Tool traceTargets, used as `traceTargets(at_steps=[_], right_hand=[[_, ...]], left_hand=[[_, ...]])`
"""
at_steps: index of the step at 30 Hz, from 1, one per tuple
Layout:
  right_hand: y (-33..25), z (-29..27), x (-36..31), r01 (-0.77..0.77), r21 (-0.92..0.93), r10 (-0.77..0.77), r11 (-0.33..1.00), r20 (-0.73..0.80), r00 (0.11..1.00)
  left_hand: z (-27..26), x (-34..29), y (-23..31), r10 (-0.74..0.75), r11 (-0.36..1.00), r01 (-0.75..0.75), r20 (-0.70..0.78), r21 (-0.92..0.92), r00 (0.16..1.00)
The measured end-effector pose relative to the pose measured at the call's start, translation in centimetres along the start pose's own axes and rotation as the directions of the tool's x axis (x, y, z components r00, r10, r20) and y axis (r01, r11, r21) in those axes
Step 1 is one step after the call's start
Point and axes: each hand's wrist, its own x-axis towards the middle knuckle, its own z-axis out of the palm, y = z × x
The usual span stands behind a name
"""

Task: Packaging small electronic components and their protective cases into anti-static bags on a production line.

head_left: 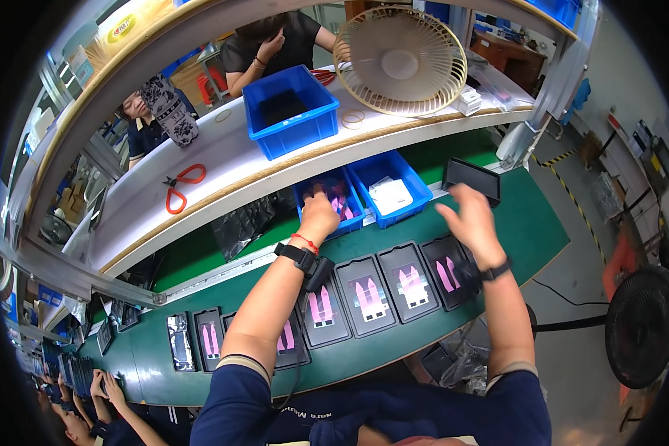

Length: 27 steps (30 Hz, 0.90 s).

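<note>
My left hand (320,214) reaches down into a blue bin (355,223) of pink pieces (340,205). Its fingertips are hidden among them, so I cannot tell if they grip one. My right hand (474,223) hovers over the right side of the bench, thumb apart from the fingers, nothing visible in it. Just beyond it, a black tray (487,182) leans tilted. A row of shallow black trays lies below my hands; pink pointed strips (368,291) lie in them in pairs. Pale printed pieces (412,290) show under the strips in some trays.
Another blue bin (422,195) holds white cards (391,197). On the shelf above are a large blue bin (293,134), red-handled snips (177,195) and a fan grille (401,63). A black fan (641,327) stands at right. Other people sit across and at far left.
</note>
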Motion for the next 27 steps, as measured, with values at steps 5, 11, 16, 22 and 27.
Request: traceTargets(at_steps=[5,11,16,22,27], right_hand=[[-5.3,8.5,9.3,-0.077,-0.210,0.186,0.975,0.570,0.800],[-4.4,13.5,10.9,-0.065,-0.402,0.361,0.914,0.726,0.585],[-5.3,12.4,10.2,-0.231,-0.313,0.386,0.921,0.652,0.652],[-3.8,13.6,10.2,-0.215,-0.254,0.333,0.943,0.680,0.654],[-2.8,13.5,10.0,-0.190,-0.187,0.267,0.964,0.664,0.699]], left_hand=[[0.7,-1.1,0.1,0.054,0.995,-0.043,-0.132,0.089,0.990],[-1.6,-6.5,-0.8,0.298,0.947,-0.320,-0.313,-0.020,0.902],[-4.3,-11.9,-2.7,0.349,0.863,-0.434,-0.316,-0.259,0.883],[-4.3,-15.7,-4.2,0.240,0.855,-0.350,-0.305,-0.383,0.922],[-4.3,-17.2,-5.1,0.195,0.851,-0.290,-0.251,-0.438,0.948]])
